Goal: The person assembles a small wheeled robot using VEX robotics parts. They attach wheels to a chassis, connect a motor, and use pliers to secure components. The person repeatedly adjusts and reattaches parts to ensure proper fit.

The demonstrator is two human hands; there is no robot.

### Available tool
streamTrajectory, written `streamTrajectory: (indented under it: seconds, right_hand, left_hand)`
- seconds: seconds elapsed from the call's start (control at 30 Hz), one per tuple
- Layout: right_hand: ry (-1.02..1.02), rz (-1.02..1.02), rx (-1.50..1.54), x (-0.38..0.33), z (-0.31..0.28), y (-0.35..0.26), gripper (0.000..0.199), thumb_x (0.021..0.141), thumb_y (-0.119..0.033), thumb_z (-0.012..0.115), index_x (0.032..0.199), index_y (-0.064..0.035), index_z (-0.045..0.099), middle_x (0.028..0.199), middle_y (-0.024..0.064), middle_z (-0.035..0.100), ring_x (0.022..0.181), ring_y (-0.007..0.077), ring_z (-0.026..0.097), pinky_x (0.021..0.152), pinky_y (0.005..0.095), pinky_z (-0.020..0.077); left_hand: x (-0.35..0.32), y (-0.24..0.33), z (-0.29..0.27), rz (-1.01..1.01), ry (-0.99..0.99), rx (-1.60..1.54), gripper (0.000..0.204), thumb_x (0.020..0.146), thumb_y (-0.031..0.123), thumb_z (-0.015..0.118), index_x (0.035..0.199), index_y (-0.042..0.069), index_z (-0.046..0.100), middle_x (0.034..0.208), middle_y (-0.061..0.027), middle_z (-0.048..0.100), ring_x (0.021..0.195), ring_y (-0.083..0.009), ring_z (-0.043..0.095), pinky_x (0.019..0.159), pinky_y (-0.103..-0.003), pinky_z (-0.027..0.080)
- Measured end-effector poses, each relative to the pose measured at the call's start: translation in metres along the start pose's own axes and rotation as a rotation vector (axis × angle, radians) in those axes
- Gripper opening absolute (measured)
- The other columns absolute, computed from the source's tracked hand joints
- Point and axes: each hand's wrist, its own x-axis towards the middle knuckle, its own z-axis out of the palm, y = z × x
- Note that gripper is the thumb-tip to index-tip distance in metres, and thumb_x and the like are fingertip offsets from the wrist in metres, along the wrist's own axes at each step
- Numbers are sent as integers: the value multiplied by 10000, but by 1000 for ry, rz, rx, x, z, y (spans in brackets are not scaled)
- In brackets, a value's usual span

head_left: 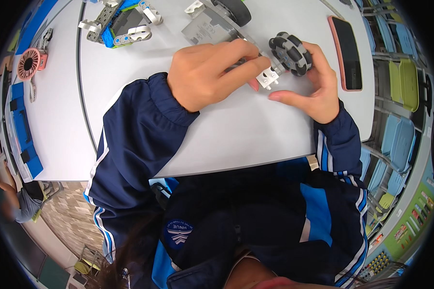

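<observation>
A wheeled robot model of plastic building parts lies on the white table in front of me. It has a grey box-like hub (210, 28), a black tyre (234, 10) and a grey-and-black roller wheel (291, 54). My left hand (212, 72) is closed on the model's near side, fingers bent over a white pegged connector (268, 78); its thumb is mostly hidden beneath. Around the roller wheel curls my right hand (320, 86), its fingers against the wheel's right side and partly hidden. Its thumb stretches left below the connector, apart from the wheel.
Another built piece in grey, white, blue and green (123, 24) stands at the far left. A phone in a pink case (346, 53) lies to the right. A small pink fan (30, 63) and a blue-latched case (23, 130) are by the left edge. Chairs line the right.
</observation>
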Motion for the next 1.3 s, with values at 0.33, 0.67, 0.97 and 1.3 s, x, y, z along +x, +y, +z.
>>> streamTrajectory:
  seconds: [0.33, 0.67, 0.97, 1.3]
  right_hand:
    - [186, -134, -231, 11, 14, 1, 774, 632, -190, 926, 1245, -3, 490, 1049, 87, 588, 927, 186, 595, 755, 285, 510]
    - [124, -169, -400, 10, 15, -3, 806, 645, -159, 923, 1290, 1, 466, 1143, 120, 630, 1025, 182, 634, 911, 296, 501]
    - [270, -161, -428, 11, 30, -4, 825, 587, -242, 919, 1238, 19, 484, 1066, 165, 575, 929, 311, 599, 788, 370, 515]
    - [237, -335, -562, 17, 3, 3, 778, 561, -268, 913, 1172, 34, 539, 963, 158, 615, 832, 303, 622, 726, 359, 532]
  left_hand:
    - [1, -7, 10, 55, 44, 47, 299, 683, 25, 718, 982, 28, 700, 914, -57, 659, 695, -184, 673, 583, -242, 547]
    - [-3, -3, 15, -21, 0, -50, 302, 700, -93, 671, 988, -1, 691, 927, -75, 648, 695, -183, 680, 603, -241, 559]
    - [-4, -6, 17, -30, 35, -74, 363, 688, -98, 692, 1024, 39, 713, 966, -55, 664, 681, -172, 671, 565, -256, 535]
    - [8, 3, 11, -162, -91, 329, 586, 741, 428, 738, 1262, 180, 636, 1203, 39, 633, 1203, -142, 532, 968, -385, 272]
